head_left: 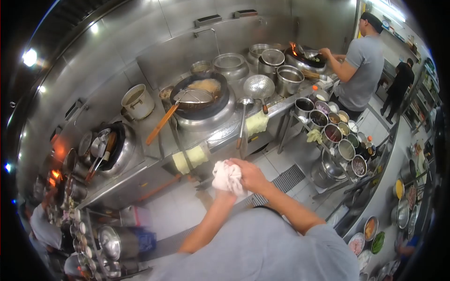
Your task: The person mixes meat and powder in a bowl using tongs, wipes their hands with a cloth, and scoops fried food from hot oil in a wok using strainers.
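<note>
A crumpled white cloth (228, 177) is bunched between my two hands in front of my body. My left hand (226, 195) is under and behind the cloth, its fingers wrapped in it. My right hand (251, 175) grips the cloth from the right with bent fingers. Beyond them, the wok (199, 96) on the range holds bubbling yellowish liquid. A wire strainer (193, 96) with a wooden handle lies across its rim. A ladle (244, 112) and a perforated skimmer (258, 87) rest to the right of the wok.
Yellowish cloths (191, 159) hang on the range's front edge. A rack of seasoning pots (333, 133) stands at the right. A co-worker (363, 65) works at a flaming wok (304, 57); another person (401, 84) stands farther back. Flames (55, 177) rise at the far left near more people.
</note>
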Demonstrator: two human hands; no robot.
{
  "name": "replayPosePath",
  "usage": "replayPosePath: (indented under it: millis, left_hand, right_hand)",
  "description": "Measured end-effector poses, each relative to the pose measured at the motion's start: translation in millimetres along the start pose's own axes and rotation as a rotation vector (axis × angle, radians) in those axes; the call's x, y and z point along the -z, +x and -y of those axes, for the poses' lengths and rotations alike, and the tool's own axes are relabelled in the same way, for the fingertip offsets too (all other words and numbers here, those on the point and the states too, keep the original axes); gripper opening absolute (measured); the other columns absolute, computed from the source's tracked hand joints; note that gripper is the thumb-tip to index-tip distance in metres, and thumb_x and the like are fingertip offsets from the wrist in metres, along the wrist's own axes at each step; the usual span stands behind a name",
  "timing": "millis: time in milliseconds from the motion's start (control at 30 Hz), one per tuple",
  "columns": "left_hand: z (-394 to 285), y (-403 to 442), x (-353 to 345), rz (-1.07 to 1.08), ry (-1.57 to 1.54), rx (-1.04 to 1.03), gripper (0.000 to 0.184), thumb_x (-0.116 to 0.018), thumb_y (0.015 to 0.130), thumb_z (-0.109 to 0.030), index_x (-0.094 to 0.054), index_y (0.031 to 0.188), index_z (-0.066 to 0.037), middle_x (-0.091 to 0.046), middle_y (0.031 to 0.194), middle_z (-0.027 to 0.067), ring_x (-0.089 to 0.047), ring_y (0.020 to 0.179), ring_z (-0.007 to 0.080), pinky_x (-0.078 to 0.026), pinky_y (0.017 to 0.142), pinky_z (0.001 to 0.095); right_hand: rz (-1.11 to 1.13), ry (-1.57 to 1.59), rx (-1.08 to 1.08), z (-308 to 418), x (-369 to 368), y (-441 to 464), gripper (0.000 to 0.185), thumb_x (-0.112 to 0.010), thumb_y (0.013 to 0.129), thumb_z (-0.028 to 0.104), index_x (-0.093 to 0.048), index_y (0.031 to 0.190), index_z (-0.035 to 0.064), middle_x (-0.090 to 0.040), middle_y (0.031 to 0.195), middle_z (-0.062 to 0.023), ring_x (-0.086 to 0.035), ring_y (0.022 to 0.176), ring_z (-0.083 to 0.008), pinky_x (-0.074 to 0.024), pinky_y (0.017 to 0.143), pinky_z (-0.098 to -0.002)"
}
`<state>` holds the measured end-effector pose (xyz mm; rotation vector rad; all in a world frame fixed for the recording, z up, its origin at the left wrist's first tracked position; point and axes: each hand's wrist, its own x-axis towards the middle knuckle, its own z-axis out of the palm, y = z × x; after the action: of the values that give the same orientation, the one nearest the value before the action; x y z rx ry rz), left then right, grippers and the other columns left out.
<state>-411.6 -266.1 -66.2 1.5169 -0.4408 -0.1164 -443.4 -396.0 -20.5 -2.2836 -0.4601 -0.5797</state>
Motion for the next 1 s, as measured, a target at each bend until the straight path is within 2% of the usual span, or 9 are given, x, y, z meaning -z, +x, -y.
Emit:
replayPosePath:
  millis: [67,133,267,467,533,667,733,800,1000]
  left_hand:
    - [13.3,6.6,18.8,-0.092,-1.105,0.338,0.018,-0.045,0.099,-0.025,-0.053,0.111,-0.015,-0.059,0.115,0.0042,-0.059,0.105,0.0176,-0.051,0.085,0.0326]
    - [-18.2,9.9,22.0,-0.085,-1.019,0.322,0.014,-0.053,0.093,-0.009,-0.052,0.106,-0.014,-0.060,0.107,0.0049,-0.063,0.091,0.0180,-0.055,0.070,0.0300]
    - [-60.1,16.0,27.3,0.129,0.393,-0.341,0.040,-0.068,0.080,-0.013,-0.056,0.117,-0.007,-0.059,0.112,0.0156,-0.057,0.111,0.0284,-0.046,0.094,0.0404]
    - [-56.1,35.2,17.1,0.788,0.394,-0.060,0.056,-0.072,0.075,-0.025,-0.058,0.126,-0.007,-0.049,0.134,0.0191,-0.049,0.122,0.0336,-0.038,0.103,0.0416]
    - [-57.8,41.7,25.8,0.869,-0.389,0.330,0.057,-0.075,0.070,-0.028,-0.061,0.119,-0.002,-0.046,0.137,0.0197,-0.047,0.125,0.0338,-0.039,0.103,0.0418]
    - [-52.5,29.8,9.8,0.602,-1.008,0.465,0.049,-0.068,0.074,-0.032,-0.059,0.109,0.002,-0.054,0.124,0.0209,-0.050,0.122,0.0319,-0.040,0.104,0.0434]
    - [-46.2,19.0,-6.3,0.455,-1.139,0.518,0.048,-0.063,0.080,-0.028,-0.053,0.117,0.000,-0.054,0.125,0.0181,-0.050,0.121,0.0282,-0.042,0.102,0.0401]
    - [-37.4,4.8,-25.7,0.364,-1.158,0.566,0.047,-0.057,0.085,-0.025,-0.047,0.124,-0.001,-0.053,0.126,0.0152,-0.050,0.120,0.0244,-0.043,0.101,0.0368]
    - [-52.7,-7.9,-72.1,0.357,-1.112,0.542,0.051,-0.048,0.096,-0.019,-0.031,0.142,-0.004,-0.048,0.134,0.0094,-0.050,0.119,0.0173,-0.042,0.102,0.0318]
  right_hand:
    - [0.033,0.080,-0.098,-4.2,-5.1,-17.5,0.057,-0.061,0.082,0.016,-0.046,0.137,0.0102,-0.055,0.127,-0.0117,-0.058,0.105,-0.0315,-0.0468,0.091,-0.0403]
    - [0.179,0.352,-0.393,-24.0,-25.7,-41.6,0.056,-0.061,0.087,0.024,-0.044,0.139,0.0103,-0.056,0.126,-0.0104,-0.058,0.106,-0.0266,-0.0469,0.091,-0.0383]
    - [0.435,1.186,-1.183,-48.6,-42.1,-55.7,0.056,-0.061,0.090,0.032,-0.043,0.138,0.0101,-0.055,0.126,-0.0132,-0.057,0.109,-0.0256,-0.0471,0.091,-0.0382]
    - [0.417,1.191,-0.680,-33.2,-1.5,-39.2,0.055,-0.060,0.091,0.033,-0.043,0.137,0.0090,-0.055,0.126,-0.0150,-0.057,0.109,-0.0266,-0.0483,0.091,-0.0394]
    - [0.526,0.748,-0.327,-24.9,29.6,-15.5,0.054,-0.059,0.091,0.033,-0.043,0.137,0.0087,-0.055,0.125,-0.0157,-0.057,0.109,-0.0269,-0.0487,0.090,-0.0398]
    - [0.558,0.339,0.191,3.7,69.1,20.1,0.054,-0.059,0.092,0.034,-0.044,0.137,0.0080,-0.054,0.125,-0.0169,-0.057,0.109,-0.0276,-0.0495,0.090,-0.0406]
    - [0.450,1.563,-0.018,20.9,62.0,15.4,0.052,-0.058,0.093,0.034,-0.045,0.134,0.0055,-0.054,0.125,-0.0191,-0.057,0.110,-0.0291,-0.0483,0.093,-0.0409]
    - [0.104,1.713,0.003,42.8,72.6,33.0,0.055,-0.056,0.093,0.035,-0.041,0.134,0.0015,-0.056,0.122,-0.0211,-0.060,0.106,-0.0358,-0.0539,0.082,-0.0460]
    - [-0.304,0.663,0.193,50.6,82.3,64.3,0.059,-0.059,0.090,0.035,-0.043,0.137,0.0022,-0.046,0.137,-0.0179,-0.048,0.124,-0.0302,-0.0364,0.105,-0.0415]
